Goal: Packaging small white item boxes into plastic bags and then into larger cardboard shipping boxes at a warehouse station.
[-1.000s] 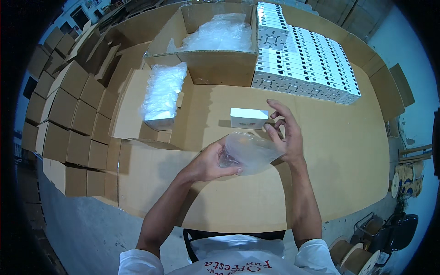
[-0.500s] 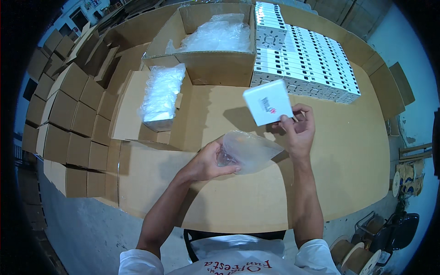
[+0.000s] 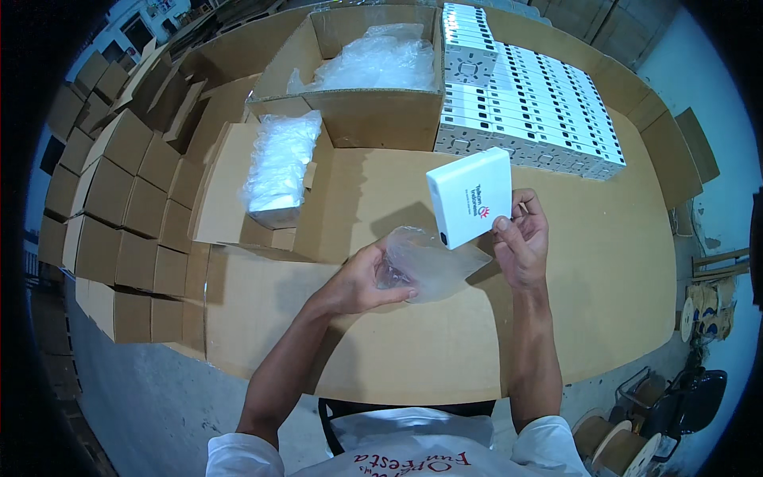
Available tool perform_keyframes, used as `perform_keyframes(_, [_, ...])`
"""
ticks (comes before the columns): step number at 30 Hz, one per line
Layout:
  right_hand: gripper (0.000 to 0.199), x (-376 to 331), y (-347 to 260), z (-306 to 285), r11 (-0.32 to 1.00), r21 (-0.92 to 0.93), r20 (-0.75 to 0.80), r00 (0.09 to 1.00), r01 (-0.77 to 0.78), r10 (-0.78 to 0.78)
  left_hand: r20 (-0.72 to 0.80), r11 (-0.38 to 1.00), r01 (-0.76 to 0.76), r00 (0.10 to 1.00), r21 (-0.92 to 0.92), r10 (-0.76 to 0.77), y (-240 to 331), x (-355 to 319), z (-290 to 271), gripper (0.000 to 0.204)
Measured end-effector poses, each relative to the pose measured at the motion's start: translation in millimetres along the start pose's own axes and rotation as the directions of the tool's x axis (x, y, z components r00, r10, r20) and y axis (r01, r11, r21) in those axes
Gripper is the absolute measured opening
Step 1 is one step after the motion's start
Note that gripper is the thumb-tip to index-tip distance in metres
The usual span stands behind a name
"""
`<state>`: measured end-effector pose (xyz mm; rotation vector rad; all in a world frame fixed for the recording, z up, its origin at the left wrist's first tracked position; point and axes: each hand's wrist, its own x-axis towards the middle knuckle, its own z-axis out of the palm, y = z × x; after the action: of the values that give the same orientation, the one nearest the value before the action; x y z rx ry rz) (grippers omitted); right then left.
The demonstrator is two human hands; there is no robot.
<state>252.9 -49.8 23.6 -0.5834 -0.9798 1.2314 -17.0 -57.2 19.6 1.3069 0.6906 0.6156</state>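
White box (image 3: 466,191) has turned, showing dark lettering (image 3: 475,200), red emblem (image 3: 483,212).

Tabletop (image 3: 604,270) lies open beside the right hand (image 3: 523,250); stacked white boxes (image 3: 528,119) block ahead

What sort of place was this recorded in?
Probably a packing workshop: white boxes stand in rows on the table, an open carton holds clear plastic, and brown boxes are stacked at the left.

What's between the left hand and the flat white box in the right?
A translucent plastic bag, held in the left hand; head view shows it. Whether it touches the flat white box is unclear.
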Motion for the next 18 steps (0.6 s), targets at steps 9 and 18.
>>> perform_keyframes(9, [0.028,1.0,-1.4,5.3,0.997,-0.079,0.034,0.999,0.019,-0.016,0.001,0.998,-0.018,1.000,0.065,0.018,-2.9,-0.7,-2.6,0.074])
perform_keyframes(18, [0.027,0.9,-5.3,5.4,0.983,-0.181,0.072,0.997,0.016,-0.003,-0.008,0.999,0.010,1.000,0.032,-0.010,-1.3,-0.6,-1.8,0.071])
